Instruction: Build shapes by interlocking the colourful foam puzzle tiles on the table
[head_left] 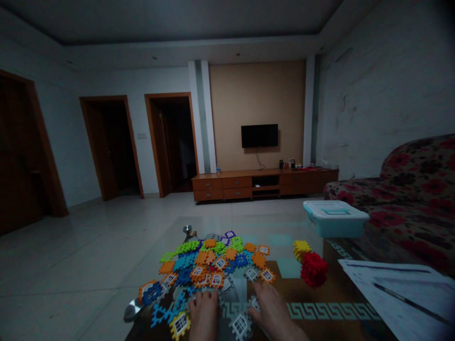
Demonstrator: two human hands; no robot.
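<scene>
Logged from the remote feed: both hands lay low at the near edge of the glass table (284,246), palms down on a loose spread of interlocking foam tiles (209,260). The left hand (203,315) sat at about 7 o'clock of the pile, fingers flat and together over grey and blue pieces, gripping nothing that I could see. The right hand (272,312), at about 5 o'clock, had its fingers slightly spread over a grey window tile (241,326); no clamp on it either. I judged the flat posture suited sifting or pinning pieces, since the tiles lay scattered in one layer. At 2 o'clock of the pile stood a red cube (313,269) of joined tiles, with a yellow block (301,248) just behind it, set apart from the loose stock. Farther off at 1 o'clock sat a lidded teal box (336,219). Papers with a pen (401,296) lay at 3 o'clock.
</scene>
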